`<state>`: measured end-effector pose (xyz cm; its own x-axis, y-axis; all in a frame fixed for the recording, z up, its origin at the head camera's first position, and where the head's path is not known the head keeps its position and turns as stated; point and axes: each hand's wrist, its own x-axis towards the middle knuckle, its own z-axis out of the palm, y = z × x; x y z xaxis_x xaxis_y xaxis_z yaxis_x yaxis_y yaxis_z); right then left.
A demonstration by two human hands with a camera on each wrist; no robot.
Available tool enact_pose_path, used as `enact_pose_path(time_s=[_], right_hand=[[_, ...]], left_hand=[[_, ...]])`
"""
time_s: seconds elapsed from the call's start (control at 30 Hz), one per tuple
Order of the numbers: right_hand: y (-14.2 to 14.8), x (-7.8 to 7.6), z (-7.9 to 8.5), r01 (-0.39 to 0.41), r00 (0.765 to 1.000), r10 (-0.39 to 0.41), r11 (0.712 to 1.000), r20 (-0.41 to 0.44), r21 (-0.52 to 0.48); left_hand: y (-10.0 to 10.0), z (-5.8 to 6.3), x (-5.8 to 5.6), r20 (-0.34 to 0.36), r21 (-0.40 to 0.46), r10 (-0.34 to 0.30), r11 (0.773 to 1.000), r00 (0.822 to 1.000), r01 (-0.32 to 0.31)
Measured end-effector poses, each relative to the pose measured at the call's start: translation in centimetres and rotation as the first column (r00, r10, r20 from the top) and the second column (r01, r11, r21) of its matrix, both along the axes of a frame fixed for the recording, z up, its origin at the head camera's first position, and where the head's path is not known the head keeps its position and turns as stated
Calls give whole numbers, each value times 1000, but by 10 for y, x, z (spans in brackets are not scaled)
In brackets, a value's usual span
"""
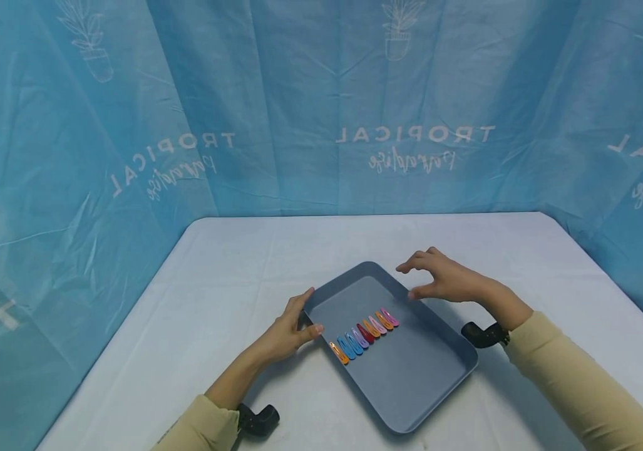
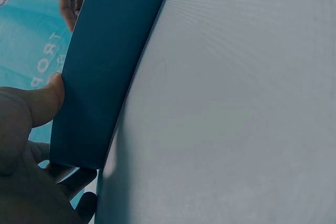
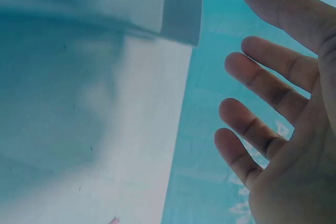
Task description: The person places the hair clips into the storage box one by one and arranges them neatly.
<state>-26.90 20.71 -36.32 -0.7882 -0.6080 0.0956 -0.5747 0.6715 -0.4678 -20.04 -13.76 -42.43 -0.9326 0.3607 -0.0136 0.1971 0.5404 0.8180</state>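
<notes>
A grey rectangular tray lies turned at an angle on the white table. Across it runs a slanting row of several snap hair clips, from an orange clip by the left rim, past blue, lilac and a red clip, to a pink clip. My left hand holds the tray's left corner; in the left wrist view its thumb presses the rim, other fingers partly hidden behind the corner. My right hand hovers by the upper right rim, fingers spread and holding nothing, also seen apart from the tray in the right wrist view.
The white-covered table extends around the tray on all sides. Blue printed curtains hang behind it and along both sides. Each wrist wears a black camera mount, the right one close to the tray's right corner.
</notes>
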Motion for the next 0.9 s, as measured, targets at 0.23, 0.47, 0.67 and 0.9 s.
enact_pose_path(time_s=[0.23,0.47,0.67,0.9], right_hand=[[16,-7,-1,81,997,-81,997,-1,-15],[37,-17,-8,150,989,-150,988,6,-35],[56,-22,-15,204,979,-204,979,16,-22],[75,-27,-24,247,969,-246,969,31,-30]], left_hand=[[0,-1,-1,-2,2,-9,1000,1000,9],[-1,-2,-1,-7,-5,-10,1000,1000,10],[-1,-3,-2,-15,-14,-14,1000,1000,14],[-1,-2,-1,-8,0,-16,1000,1000,16]])
